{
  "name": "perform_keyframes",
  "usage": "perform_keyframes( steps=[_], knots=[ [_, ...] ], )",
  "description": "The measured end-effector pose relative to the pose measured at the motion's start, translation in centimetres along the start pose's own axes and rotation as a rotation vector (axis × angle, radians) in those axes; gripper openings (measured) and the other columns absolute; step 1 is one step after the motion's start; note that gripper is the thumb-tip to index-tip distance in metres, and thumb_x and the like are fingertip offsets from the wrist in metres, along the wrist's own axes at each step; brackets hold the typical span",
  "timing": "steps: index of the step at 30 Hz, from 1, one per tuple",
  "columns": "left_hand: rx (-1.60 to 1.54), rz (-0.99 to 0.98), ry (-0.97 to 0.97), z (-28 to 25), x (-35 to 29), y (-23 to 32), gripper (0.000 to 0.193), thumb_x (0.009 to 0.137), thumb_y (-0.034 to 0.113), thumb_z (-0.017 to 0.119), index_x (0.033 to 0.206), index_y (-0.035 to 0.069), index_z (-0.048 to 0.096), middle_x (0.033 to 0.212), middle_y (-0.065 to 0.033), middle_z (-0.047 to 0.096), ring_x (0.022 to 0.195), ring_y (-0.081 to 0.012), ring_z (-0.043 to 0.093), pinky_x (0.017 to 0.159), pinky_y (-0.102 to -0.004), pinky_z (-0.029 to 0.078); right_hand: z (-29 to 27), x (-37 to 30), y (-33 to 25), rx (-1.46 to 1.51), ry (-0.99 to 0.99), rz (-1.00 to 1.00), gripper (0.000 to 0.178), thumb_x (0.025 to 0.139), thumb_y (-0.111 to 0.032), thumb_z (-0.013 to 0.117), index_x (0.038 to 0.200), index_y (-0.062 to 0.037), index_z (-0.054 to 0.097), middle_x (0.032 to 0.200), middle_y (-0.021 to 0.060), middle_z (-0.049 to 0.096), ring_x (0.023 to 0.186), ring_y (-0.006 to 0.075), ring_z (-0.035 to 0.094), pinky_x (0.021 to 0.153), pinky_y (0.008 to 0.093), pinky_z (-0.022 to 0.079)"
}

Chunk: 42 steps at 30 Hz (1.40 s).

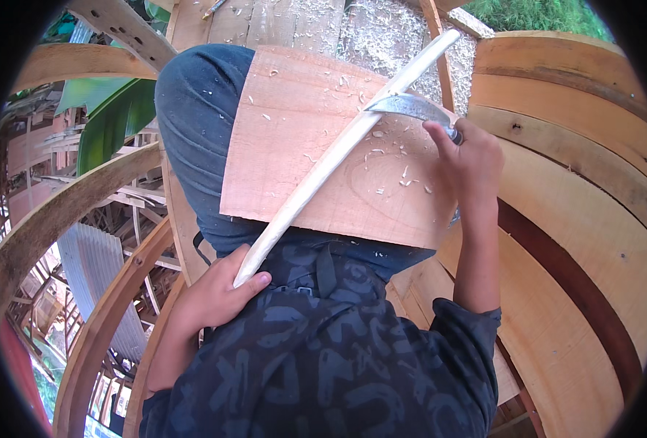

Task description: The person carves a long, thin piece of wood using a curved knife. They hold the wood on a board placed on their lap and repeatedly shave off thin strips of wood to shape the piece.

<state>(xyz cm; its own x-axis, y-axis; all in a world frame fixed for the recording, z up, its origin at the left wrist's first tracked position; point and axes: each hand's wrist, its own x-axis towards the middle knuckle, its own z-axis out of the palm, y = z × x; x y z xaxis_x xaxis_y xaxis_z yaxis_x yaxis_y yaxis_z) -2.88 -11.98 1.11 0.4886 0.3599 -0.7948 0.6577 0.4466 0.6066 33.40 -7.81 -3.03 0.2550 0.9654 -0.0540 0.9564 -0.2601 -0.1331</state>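
Note:
A long pale wooden stick, stripped of bark, slants across my lap from lower left to upper right. My left hand is wrapped round its near end, by my waist. In my right hand is a knife with a curved, sickle-like blade; the fist closes on its dark handle. The blade lies across the stick's upper part and touches it. Beneath the stick, a flat reddish wooden board rests on my thighs, with curled shavings scattered over it.
Curved planks form a wall close on the right. Bent wooden ribs rise on the left, with a corrugated sheet and a large green leaf beyond. Shavings cover the plank floor ahead. A small slim tool lies at the top.

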Motion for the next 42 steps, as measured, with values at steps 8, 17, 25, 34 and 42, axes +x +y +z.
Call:
perform_keyframes(
  steps=[8, 17, 25, 34, 42],
  knots=[
    [-0.011, -0.034, -0.07, -0.6, 0.0, -1.2, 0.037, 0.093, 0.034, 0.058, 0.101, -0.001, 0.052, 0.083, -0.0111, 0.054, 0.08, -0.0191, 0.05, 0.077, -0.0338, 0.043, 0.2, 2.7, 6.8, -0.023, 0.102, 0.467, 0.075, 0.086, -0.069, 0.049, 0.068, 0.0024, 0.062, 0.058, 0.021, 0.055, 0.057, 0.0354, 0.056, 0.056, 0.0459, 0.043],
    [-0.036, -0.014, -0.167, -0.9, 1.2, -1.2, 0.038, 0.094, 0.033, 0.056, 0.108, -0.002, 0.052, 0.085, -0.0084, 0.055, 0.082, -0.017, 0.049, 0.079, -0.0338, 0.043, 0.1, -2.7, -1.9, 0.102, -0.098, -0.077, 0.07, 0.079, -0.071, 0.058, 0.067, -0.0027, 0.066, 0.051, 0.014, 0.055, 0.052, 0.0338, 0.06, 0.051, 0.041, 0.046],
    [-0.161, -0.04, -0.238, -2.0, 1.3, -1.5, 0.044, 0.095, 0.034, 0.056, 0.119, -0.003, 0.051, 0.089, -0.0042, 0.053, 0.086, -0.0135, 0.047, 0.082, -0.0306, 0.042, -1.3, 4.1, 8.7, -0.055, 0.021, 0.519, 0.076, 0.085, -0.071, 0.049, 0.066, 0.0003, 0.065, 0.057, 0.0169, 0.058, 0.056, 0.0335, 0.059, 0.056, 0.0409, 0.046],
    [-0.182, -0.021, -0.191, -3.9, -0.4, 0.1, 0.063, 0.085, 0.061, 0.058, 0.099, 0.0, 0.051, 0.069, 0.0016, 0.046, 0.056, -0.0065, 0.043, 0.048, -0.0229, 0.035, 0.2, -3.3, -0.8, 0.58, -0.035, 0.357, 0.05, 0.083, -0.044, 0.071, 0.067, 0.0019, 0.059, 0.049, 0.0066, 0.045, 0.048, 0.0141, 0.042, 0.048, 0.0307, 0.036],
    [0.402, 0.167, 0.452, -2.5, -0.5, 7.0, 0.043, 0.08, 0.03, 0.071, 0.104, 0.0, 0.051, 0.08, -0.0212, 0.062, 0.075, -0.038, 0.063, 0.067, -0.0393, 0.048, 0.1, -5.8, -3.1, 1.13, -0.104, 0.308, 0.038, 0.085, -0.025, 0.073, 0.065, 0.001, 0.055, 0.052, -0.0046, 0.036, 0.053, 0.0043, 0.032, 0.046, 0.0261, 0.026]
  ],
)
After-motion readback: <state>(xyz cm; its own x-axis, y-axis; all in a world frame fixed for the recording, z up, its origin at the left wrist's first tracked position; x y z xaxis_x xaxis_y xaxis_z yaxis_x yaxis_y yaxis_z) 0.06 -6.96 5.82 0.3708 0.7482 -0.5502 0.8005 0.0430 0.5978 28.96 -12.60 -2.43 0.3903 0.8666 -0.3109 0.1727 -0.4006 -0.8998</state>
